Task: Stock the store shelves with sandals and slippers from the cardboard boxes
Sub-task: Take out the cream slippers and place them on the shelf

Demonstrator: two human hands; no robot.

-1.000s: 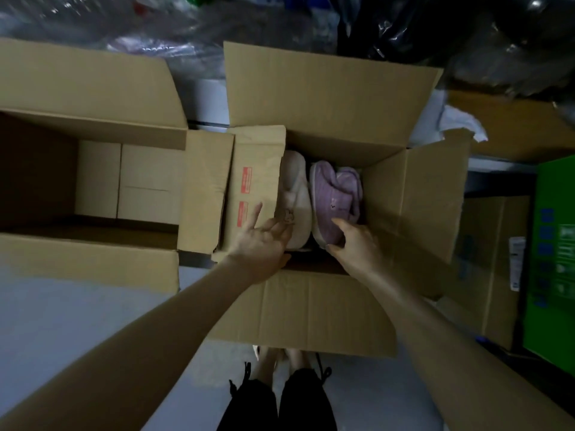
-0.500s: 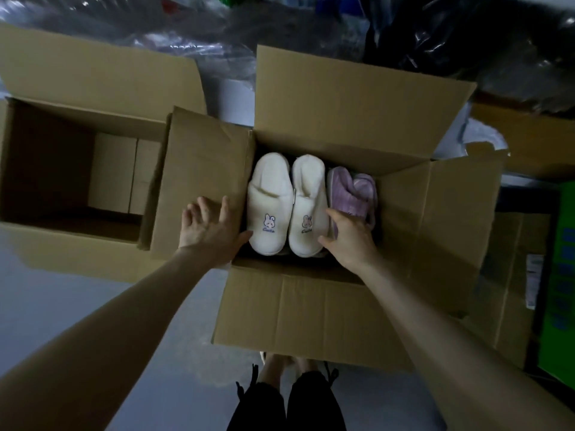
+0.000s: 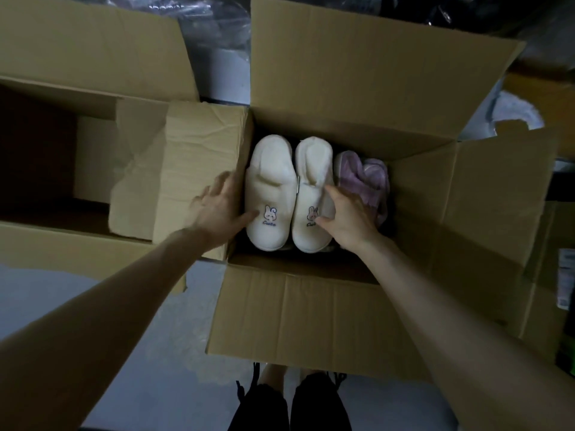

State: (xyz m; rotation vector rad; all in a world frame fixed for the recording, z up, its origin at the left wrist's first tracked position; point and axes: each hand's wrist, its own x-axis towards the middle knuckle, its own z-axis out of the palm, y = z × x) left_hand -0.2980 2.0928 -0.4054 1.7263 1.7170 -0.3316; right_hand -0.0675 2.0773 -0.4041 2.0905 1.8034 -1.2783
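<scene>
An open cardboard box [image 3: 295, 309] stands in front of me on the floor. Inside lie two cream slippers with bunny patches, toes toward me: the left slipper [image 3: 270, 181] and the right slipper [image 3: 311, 169]. Purple slippers [image 3: 364, 178] are wedged to their right. My left hand [image 3: 217, 206] lies with straight fingers over the box's left wall, thumb touching the left slipper's side. My right hand [image 3: 348, 216] grips the right cream slipper, thumb on its toe, fingers down between it and the purple ones.
A second open cardboard box [image 3: 93, 157] on the left shows only its bare inside; a crumpled flap [image 3: 199, 157] overlaps it. More cartons [image 3: 547, 228] stand at the right, plastic bags [image 3: 217, 26] at the back. My legs [image 3: 292, 402] and grey floor [image 3: 124, 337] are below.
The left flap has been pushed fully aside, uncovering both cream slippers. My left hand came from the flap to the box wall. My right hand shifted from the purple slippers onto the right cream slipper.
</scene>
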